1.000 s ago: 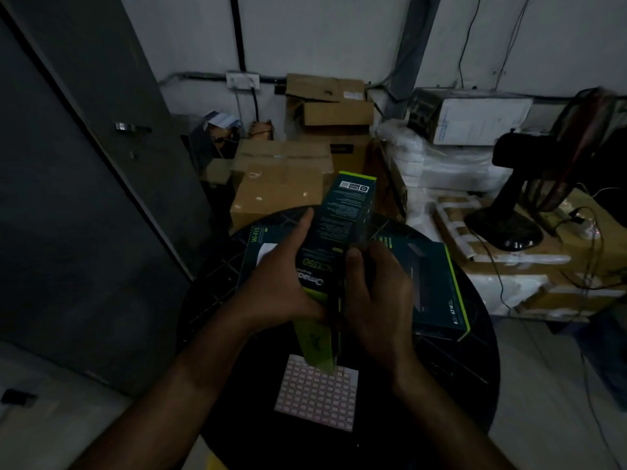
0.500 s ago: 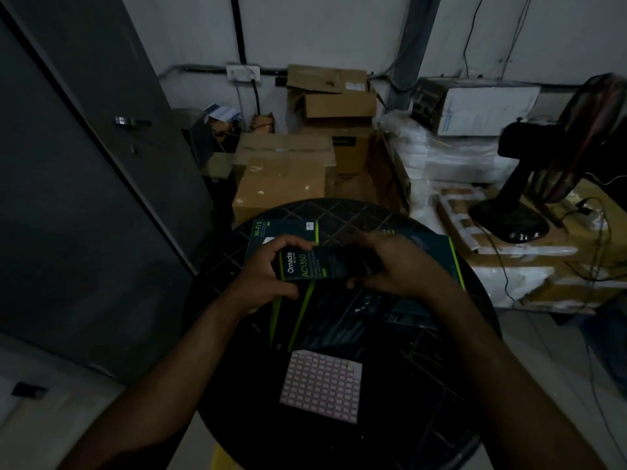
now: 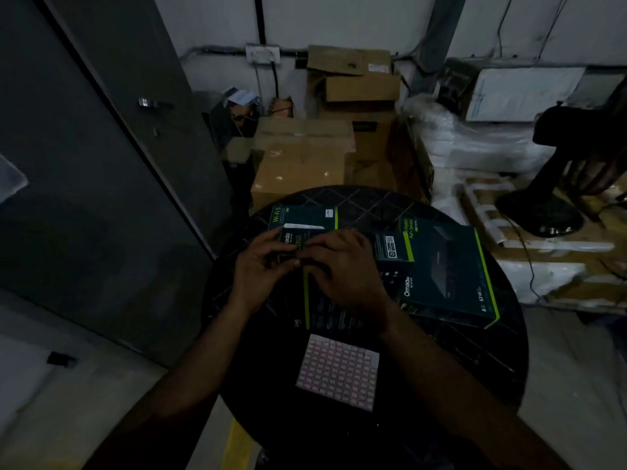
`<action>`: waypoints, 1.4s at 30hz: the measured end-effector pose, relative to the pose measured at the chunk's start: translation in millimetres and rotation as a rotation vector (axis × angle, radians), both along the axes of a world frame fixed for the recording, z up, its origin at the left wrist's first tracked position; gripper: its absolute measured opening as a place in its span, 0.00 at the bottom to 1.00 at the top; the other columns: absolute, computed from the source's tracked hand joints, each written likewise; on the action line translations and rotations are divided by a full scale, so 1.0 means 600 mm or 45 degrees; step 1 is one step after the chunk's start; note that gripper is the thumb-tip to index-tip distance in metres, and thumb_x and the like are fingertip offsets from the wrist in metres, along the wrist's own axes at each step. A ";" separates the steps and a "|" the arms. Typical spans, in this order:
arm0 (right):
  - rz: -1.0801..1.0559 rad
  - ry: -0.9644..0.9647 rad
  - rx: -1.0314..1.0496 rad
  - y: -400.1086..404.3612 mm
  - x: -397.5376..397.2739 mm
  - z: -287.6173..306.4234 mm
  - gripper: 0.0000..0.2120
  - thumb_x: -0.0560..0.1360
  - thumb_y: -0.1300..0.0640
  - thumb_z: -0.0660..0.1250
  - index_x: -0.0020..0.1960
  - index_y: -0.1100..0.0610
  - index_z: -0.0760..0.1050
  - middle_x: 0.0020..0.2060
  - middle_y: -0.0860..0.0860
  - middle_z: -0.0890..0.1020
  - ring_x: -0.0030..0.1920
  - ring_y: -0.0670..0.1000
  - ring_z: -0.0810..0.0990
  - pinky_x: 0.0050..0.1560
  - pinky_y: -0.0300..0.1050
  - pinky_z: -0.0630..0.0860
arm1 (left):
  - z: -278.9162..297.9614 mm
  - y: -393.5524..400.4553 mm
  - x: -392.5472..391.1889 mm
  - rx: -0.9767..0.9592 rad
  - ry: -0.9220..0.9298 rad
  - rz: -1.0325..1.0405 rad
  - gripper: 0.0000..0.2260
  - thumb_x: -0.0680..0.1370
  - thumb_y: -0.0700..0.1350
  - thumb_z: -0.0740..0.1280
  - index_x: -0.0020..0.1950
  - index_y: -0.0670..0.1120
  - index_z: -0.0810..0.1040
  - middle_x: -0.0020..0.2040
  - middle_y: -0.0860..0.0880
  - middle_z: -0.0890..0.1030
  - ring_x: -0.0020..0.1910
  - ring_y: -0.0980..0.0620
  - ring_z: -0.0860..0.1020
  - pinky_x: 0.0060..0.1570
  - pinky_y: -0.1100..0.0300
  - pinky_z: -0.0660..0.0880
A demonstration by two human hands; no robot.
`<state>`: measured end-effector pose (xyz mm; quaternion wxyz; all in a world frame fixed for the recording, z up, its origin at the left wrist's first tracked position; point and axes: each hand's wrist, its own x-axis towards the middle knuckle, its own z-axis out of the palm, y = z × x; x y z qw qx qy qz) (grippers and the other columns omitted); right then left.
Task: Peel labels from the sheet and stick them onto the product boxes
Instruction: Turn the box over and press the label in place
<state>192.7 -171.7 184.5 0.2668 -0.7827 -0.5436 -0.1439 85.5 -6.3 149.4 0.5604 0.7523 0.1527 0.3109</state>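
Both hands on a dark product box (image 3: 292, 239) over the round table (image 3: 475, 354)

Left hand (image 3: 263, 269) and right hand (image 3: 342, 266) curl closed around it — fingertips meeting; label sheet (image 3: 339, 371) lies flat just nearer, untouched.

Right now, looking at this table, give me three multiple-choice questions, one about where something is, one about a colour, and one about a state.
1. Where is the label sheet?
A. on the cardboard cartons
B. on the round table, nearer the person than both hands
C. on the floor by the door

2. What colour are the edge stripes on the large box at the right?
A. red
B. white
C. bright green

3. What are the left hand and right hand doing?
A. both are on the small box
B. both hang off the table
C. one lifts the label sheet

Answers: 1 B, the sheet lies flat on the tabletop below the wrists. 2 C, green stripes border the dark box. 3 A, both sets of fingers meet on the small box; the sheet lies untouched.
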 end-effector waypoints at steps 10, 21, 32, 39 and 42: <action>-0.181 0.018 0.288 0.031 -0.031 -0.016 0.07 0.77 0.46 0.70 0.47 0.45 0.85 0.47 0.41 0.85 0.46 0.51 0.77 0.49 0.46 0.73 | -0.005 -0.004 -0.003 0.295 -0.064 0.084 0.08 0.72 0.42 0.76 0.50 0.48 0.84 0.65 0.48 0.77 0.64 0.51 0.76 0.64 0.57 0.72; -0.177 0.199 0.199 -0.018 0.021 -0.012 0.07 0.73 0.48 0.74 0.50 0.45 0.85 0.53 0.40 0.86 0.57 0.43 0.83 0.72 0.52 0.68 | 0.004 -0.004 -0.004 0.406 -0.050 0.090 0.07 0.76 0.37 0.70 0.50 0.47 0.83 0.63 0.46 0.74 0.61 0.60 0.75 0.59 0.68 0.71; -0.297 0.274 0.239 -0.093 0.047 -0.016 0.07 0.73 0.48 0.70 0.50 0.42 0.85 0.55 0.38 0.84 0.64 0.49 0.76 0.71 0.63 0.66 | 0.003 -0.017 -0.012 0.368 -0.044 0.103 0.06 0.77 0.39 0.70 0.50 0.49 0.82 0.63 0.46 0.74 0.63 0.55 0.75 0.60 0.69 0.71; -0.253 0.579 0.390 -0.141 0.078 -0.022 0.09 0.70 0.57 0.77 0.50 0.52 0.86 0.62 0.48 0.81 0.68 0.50 0.76 0.68 0.48 0.74 | 0.005 -0.029 -0.011 0.353 -0.007 0.153 0.06 0.78 0.40 0.69 0.51 0.51 0.81 0.62 0.45 0.74 0.65 0.55 0.73 0.59 0.73 0.68; -0.341 0.661 0.517 -0.163 0.083 -0.024 0.10 0.69 0.58 0.79 0.49 0.55 0.86 0.62 0.53 0.82 0.63 0.48 0.80 0.61 0.42 0.79 | 0.010 -0.034 -0.008 0.379 -0.006 0.173 0.05 0.78 0.40 0.69 0.50 0.50 0.81 0.61 0.44 0.74 0.65 0.55 0.73 0.59 0.73 0.68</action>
